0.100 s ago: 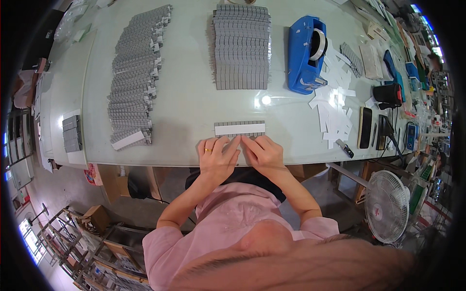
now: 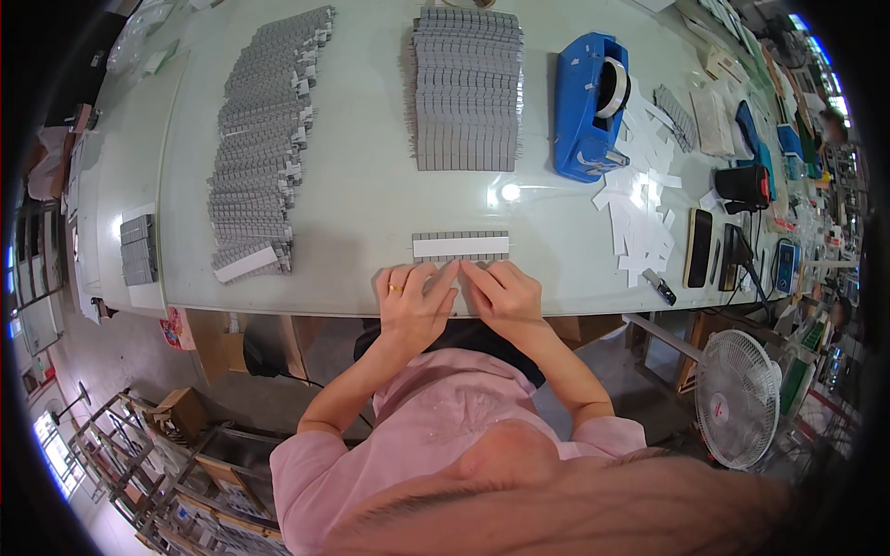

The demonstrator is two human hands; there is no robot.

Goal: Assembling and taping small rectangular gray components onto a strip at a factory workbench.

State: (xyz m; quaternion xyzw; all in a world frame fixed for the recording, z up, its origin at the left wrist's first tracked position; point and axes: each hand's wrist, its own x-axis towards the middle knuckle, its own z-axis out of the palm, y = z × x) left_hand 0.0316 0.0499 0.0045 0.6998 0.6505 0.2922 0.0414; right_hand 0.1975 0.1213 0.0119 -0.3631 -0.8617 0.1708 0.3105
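A flat grey segmented strip (image 2: 497, 235) lies crosswise near the table's front edge, with a white paper strip (image 2: 461, 247) along its middle. At its near edge is my left hand (image 2: 413, 301), with a gold ring and its index finger reaching toward the middle. My right hand (image 2: 505, 295) mirrors it, fingers bent. Both index fingertips come close together at the strip's near edge, thumbs tucked below. The hands look closed, but whatever the fingertips may pinch is too small or hidden. Beyond stands a neat stack of similar grey strips (image 2: 466, 102).
At left is a long overlapping row of grey strips (image 2: 250, 139), and a smaller grey stack (image 2: 138, 250) lies farther left. A blue tape dispenser (image 2: 580, 120), loose white paper strips (image 2: 634, 218), a cutter (image 2: 660, 286) and a phone (image 2: 699, 246) are at right. A fan (image 2: 739, 398) stands below right.
The table and its things sit slightly farther right in the picture. Both hands keep the same pose at the strip's near edge.
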